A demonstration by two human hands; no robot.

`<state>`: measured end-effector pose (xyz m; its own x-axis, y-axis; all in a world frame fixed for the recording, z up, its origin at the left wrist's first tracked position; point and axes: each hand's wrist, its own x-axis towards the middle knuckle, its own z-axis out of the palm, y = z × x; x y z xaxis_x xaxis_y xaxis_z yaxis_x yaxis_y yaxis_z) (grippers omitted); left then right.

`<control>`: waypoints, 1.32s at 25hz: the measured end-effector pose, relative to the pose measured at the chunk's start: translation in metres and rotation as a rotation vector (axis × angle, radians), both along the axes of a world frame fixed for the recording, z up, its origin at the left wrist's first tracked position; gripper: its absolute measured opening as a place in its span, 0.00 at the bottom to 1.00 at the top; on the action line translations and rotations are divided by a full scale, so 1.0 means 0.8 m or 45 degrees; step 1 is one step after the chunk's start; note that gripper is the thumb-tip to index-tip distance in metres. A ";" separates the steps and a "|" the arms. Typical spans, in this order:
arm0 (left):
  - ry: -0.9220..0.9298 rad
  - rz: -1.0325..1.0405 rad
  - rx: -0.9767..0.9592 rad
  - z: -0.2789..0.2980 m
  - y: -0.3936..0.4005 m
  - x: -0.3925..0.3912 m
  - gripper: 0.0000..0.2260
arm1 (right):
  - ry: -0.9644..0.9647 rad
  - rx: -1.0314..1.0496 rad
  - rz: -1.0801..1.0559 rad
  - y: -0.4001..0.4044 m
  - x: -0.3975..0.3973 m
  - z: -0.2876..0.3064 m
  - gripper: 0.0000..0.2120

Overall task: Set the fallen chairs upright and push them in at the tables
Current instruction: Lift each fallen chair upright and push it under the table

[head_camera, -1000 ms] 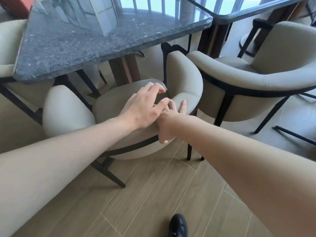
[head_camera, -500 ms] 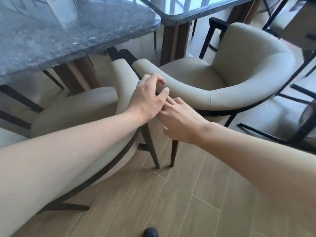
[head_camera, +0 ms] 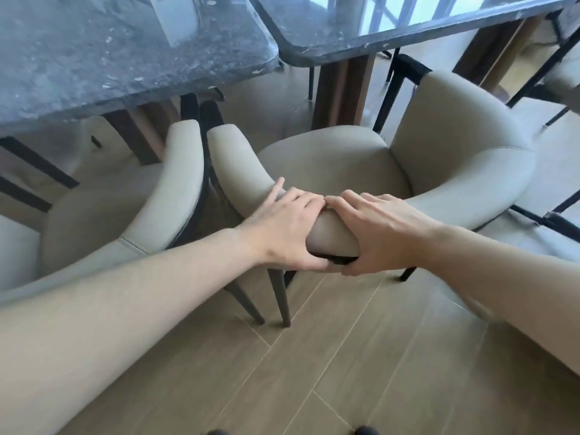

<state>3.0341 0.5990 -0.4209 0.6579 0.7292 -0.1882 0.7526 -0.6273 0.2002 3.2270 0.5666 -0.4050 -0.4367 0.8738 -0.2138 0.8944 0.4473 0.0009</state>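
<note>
Two beige upholstered chairs with black legs stand upright side by side. The right chair (head_camera: 455, 152) faces the right dark stone table (head_camera: 392, 29), its seat outside the table edge. My left hand (head_camera: 282, 230) and my right hand (head_camera: 383, 233) both grip the curved backrest rim of this chair, fingers over the top and thumbs under it. The left chair (head_camera: 141, 208) sits partly under the left dark stone table (head_camera: 110, 51), its arm nearly touching the right chair's arm.
A wooden table pedestal (head_camera: 342, 86) stands behind the right chair's seat. Part of another beige chair (head_camera: 561, 76) and black metal legs show at the far right. Wood-look floor planks (head_camera: 329, 372) lie beneath me.
Both hands left the left chair's backrest and moved right onto the right chair's backrest, which they now grip. My view shifted right along with them.
</note>
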 end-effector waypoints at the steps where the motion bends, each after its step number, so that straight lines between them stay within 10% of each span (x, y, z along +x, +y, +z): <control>1: 0.076 -0.063 0.033 0.001 -0.003 0.014 0.46 | -0.014 -0.029 0.047 0.004 0.015 -0.001 0.48; 33: 0.255 -0.193 0.064 0.013 0.055 0.048 0.35 | 0.016 -0.032 0.182 0.070 0.060 -0.002 0.34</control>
<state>3.0724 0.6430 -0.4105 0.7136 0.6370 -0.2915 0.6709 -0.7412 0.0224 3.2748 0.6229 -0.4068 -0.5594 0.7968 -0.2285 0.8213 0.5701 -0.0229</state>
